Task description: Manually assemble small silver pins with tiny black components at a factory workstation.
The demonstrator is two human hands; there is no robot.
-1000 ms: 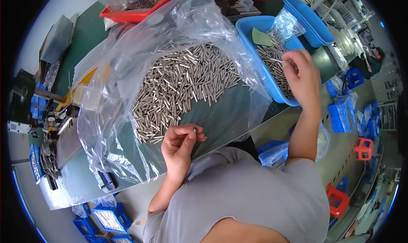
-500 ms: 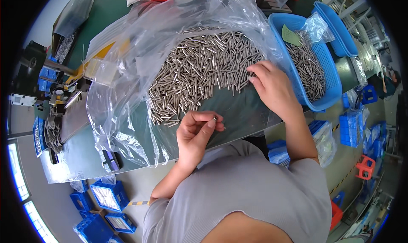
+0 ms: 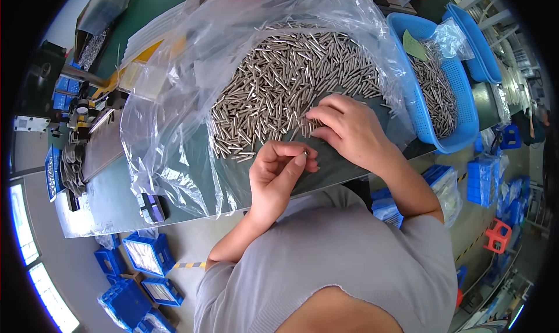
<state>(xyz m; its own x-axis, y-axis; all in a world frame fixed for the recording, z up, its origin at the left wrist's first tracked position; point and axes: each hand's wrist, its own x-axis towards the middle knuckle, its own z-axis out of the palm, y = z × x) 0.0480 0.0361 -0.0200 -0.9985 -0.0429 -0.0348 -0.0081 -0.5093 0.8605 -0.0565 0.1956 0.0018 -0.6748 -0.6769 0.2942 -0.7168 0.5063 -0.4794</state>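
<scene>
Pins, short, slim and silvery, lie in a broad heap on the green worktop, and I take my bearings from that heap. Clear plastic sheeting crumples up along its left and far sides.

At its near edge, the person's left hand has thumb and forefinger pressed together on a small metal piece; only a bit of it pokes out, so I can't make out its whole shape. The right hand is at the heap's near right edge, palm down, thumb and fingers bent and a little apart, the tips right by the outermost pins. Whether they have hold of one, I cannot tell from here.

To the right of the heap stands a light-blue perforated plastic basket holding more slim metal pins, with a green paper slip and a small clear bag on top. Farther right of the heap is a second blue basket. On the floor, left and nearer than the heap, sit blue crates; well off to its right is a red stool.
</scene>
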